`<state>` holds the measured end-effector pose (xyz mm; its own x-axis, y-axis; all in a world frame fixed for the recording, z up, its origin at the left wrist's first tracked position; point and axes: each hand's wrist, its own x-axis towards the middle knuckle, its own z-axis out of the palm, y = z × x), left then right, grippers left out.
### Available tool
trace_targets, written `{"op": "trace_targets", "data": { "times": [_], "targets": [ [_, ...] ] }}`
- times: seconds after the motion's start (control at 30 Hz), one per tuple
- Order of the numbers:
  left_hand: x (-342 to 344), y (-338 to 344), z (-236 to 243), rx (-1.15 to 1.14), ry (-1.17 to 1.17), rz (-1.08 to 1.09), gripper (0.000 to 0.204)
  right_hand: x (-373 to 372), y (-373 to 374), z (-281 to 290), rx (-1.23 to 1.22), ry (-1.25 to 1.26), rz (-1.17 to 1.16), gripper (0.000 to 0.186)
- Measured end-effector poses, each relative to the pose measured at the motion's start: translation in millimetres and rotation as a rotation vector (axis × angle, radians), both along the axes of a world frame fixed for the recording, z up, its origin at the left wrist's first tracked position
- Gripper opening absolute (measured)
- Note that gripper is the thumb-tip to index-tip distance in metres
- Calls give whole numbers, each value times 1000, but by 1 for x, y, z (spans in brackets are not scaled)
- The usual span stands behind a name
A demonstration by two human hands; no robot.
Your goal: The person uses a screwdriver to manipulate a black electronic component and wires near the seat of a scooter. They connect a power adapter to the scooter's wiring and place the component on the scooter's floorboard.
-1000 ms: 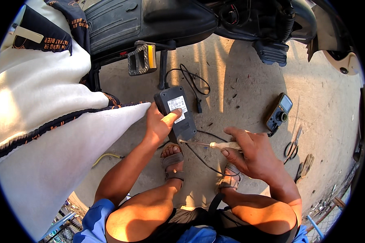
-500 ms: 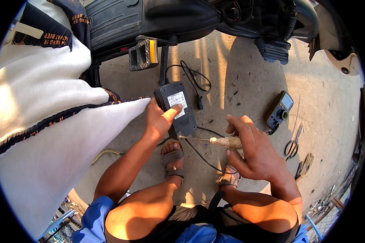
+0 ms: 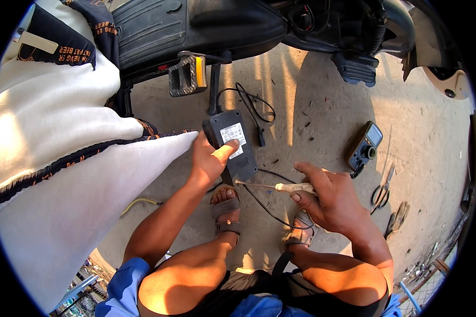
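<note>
My left hand [image 3: 212, 157] grips a black power adapter [image 3: 243, 170], its thumb pressed on the white label [image 3: 231, 136]. Cables trail from both ends of the adapter, and one has a plug [image 3: 262, 139] lying on the ground. In my right hand [image 3: 336, 201] is a screwdriver [image 3: 293, 187] with a pale handle, held between thumb and fingers. Its shaft runs left, and the tip meets the lower left corner of the adapter, where a screw hole seems to be. The exact fit of the tip is too small to make out.
An electric bike [image 3: 195, 26] with a pedal [image 3: 188, 75] stands just beyond the adapter. A white padded cover [image 3: 53, 105] hangs at the left. On the concrete at the right lie a multimeter [image 3: 366, 143], scissors [image 3: 382, 193] and a glove [image 3: 398, 217]. My sandalled feet flank the cable.
The fingers of my right hand, spread wider before, have drawn in around the screwdriver handle. The adapter has barely shifted in my left hand.
</note>
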<state>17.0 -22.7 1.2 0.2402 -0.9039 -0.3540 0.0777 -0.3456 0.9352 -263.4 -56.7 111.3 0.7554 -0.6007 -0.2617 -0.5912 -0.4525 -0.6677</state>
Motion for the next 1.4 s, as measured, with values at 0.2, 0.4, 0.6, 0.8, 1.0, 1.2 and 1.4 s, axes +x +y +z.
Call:
{"op": "trace_targets", "data": {
  "times": [0.2, 0.4, 0.6, 0.8, 1.0, 1.2, 1.4],
  "targets": [
    [-1, 1, -2, 0, 12, 32, 29, 5, 0, 2, -70, -200, -80, 60],
    [1, 0, -3, -2, 6, 16, 30, 7, 0, 4, -28, -156, -56, 60],
    [-1, 0, 2, -12, -8, 5, 29, 2, 0, -4, -124, -91, -22, 61],
    [-1, 1, -2, -59, 18, 39, 24, 9, 0, 3, -80, -295, -95, 58],
    [0, 1, 0, -17, -33, 1, 30, 5, -3, 5, 57, -42, -38, 58],
    [-2, 0, 1, -26, -31, 14, 29, 5, -2, -2, -20, -193, -70, 60],
    [-2, 1, 0, -16, -41, 13, 29, 7, -3, 4, 31, -212, -62, 62]
  ]
}}
